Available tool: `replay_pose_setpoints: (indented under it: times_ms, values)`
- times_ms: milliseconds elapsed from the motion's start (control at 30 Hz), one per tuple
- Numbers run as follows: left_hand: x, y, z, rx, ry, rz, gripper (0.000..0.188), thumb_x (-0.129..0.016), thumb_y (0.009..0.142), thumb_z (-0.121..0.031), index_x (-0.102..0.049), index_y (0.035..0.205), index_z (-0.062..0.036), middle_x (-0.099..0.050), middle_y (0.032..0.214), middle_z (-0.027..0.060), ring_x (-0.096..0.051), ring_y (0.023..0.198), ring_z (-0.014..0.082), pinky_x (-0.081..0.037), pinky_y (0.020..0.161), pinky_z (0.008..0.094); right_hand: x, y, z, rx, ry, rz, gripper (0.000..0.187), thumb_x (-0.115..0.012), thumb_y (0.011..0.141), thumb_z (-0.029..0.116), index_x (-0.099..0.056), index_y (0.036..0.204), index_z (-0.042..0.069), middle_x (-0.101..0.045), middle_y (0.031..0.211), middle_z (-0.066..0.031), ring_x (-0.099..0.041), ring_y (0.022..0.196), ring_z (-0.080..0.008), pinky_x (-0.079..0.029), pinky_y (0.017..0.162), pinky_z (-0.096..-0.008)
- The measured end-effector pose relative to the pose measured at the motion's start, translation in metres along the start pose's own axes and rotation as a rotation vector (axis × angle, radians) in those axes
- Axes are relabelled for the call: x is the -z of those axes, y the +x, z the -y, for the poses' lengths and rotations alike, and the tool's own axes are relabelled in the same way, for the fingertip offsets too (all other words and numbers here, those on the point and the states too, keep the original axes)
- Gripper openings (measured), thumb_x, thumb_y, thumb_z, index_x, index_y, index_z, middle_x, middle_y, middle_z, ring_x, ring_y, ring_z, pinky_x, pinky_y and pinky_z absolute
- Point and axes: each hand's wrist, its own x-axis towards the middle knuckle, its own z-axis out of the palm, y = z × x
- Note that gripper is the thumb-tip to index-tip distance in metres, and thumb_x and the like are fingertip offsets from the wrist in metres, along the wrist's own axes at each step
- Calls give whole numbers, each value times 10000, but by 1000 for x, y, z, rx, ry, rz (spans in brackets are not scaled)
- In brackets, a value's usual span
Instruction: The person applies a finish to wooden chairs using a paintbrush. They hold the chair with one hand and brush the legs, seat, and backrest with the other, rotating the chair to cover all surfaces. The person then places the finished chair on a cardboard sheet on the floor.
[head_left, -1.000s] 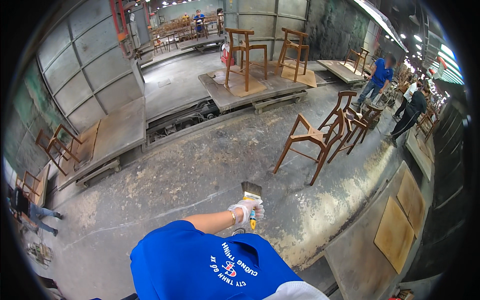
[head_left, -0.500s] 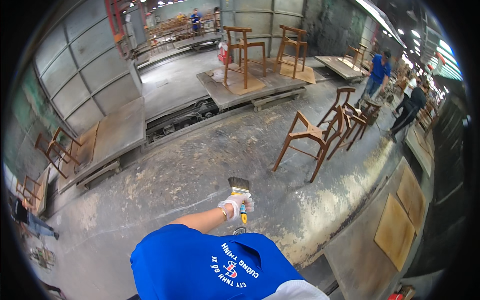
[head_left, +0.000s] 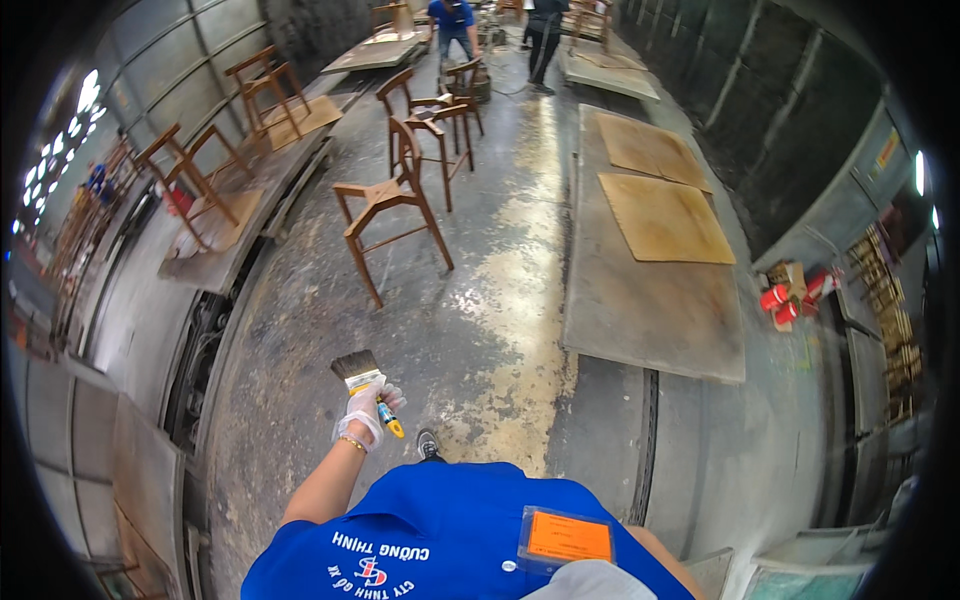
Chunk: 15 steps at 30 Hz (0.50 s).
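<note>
My left hand [head_left: 369, 408], in a thin clear glove, is closed round the handle of a wide flat paintbrush [head_left: 357, 370]. The brush has dark bristles, a pale metal band and a yellow-and-blue handle end that sticks out below my fingers. Its bristles point forward and to the left, above the floor, touching nothing. Ahead of it stands a brown wooden chair frame [head_left: 385, 193] with an open seat, apart from my hand. Another chair frame [head_left: 425, 122] is just behind that one. Of my right arm only a bit of forearm shows at the lower edge; the hand is hidden.
On the left, a low platform [head_left: 215, 270] bears more chair frames [head_left: 203, 187] on brown sheets. At right lies a grey board [head_left: 650, 315] with brown sheets [head_left: 665, 220]. Two people [head_left: 453, 25] are farther ahead. Red containers [head_left: 775, 297] stand at the far right.
My view has swung to the right, so the chairs and platform now appear farther left and the grey board nearer the middle. My left hand still grips the paintbrush.
</note>
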Motion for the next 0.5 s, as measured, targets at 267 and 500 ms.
replay_pose_setpoints:
  times_ms: [267, 500]
  values:
    - [-84, 10, 13, 78, 152, 216, 196, -750, 999, -211, -618, 969, -70, -646, 818, 61, -698, 776, 220, -647, 763, 402, -36, -8, -52, -112, 86, 168, 273, -680, 998, 313, -742, 1071, 57, -734, 864, -55, -676, 793, -154, -541, 729, -339]
    - [-125, -2, 4, -5, 257, 265, 179, -743, 1009, -209, -632, 966, -74, -665, 822, 43, -701, 770, 209, -649, 774, 399, -47, 19, 22, 149, 21, 349, 277, -678, 999, 317, -742, 1075, 58, -737, 869, -52, -680, 800, -157, -543, 735, -340]
